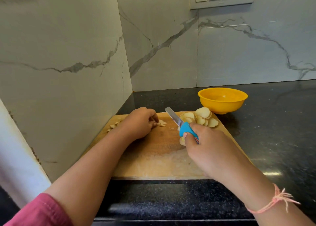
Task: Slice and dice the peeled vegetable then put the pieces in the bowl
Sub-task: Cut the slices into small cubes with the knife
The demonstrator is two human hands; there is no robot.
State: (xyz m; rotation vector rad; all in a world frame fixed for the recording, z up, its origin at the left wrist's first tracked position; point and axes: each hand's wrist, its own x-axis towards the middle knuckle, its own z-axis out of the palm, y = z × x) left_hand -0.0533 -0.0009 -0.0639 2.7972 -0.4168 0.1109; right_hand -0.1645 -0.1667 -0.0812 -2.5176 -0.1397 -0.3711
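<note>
1. Our right hand is clamped round the blue handle of the knife, with the blade lifted and pointing far-left over the cutting board. Our left hand lies just left of the blade, fingers curled down onto the diced pieces. We cannot tell whether they pinch or only press. If the blade drops while those fingertips stick out, we risk a cut.
2. The slices sit in a loose, overlapping heap at the board's far right corner, near the bowl, in which we see no pieces. A careless swing of the knife hand could knock them onto the dark counter.
3. More diced bits lie at the board's far left edge, so sweeping them together could push some off towards the wall.
4. One pale piece lies just beside our right thumb, partly hidden, and we could overlook it.
5. Thin slices probably slide when stacked, which would make our dice uneven.
</note>
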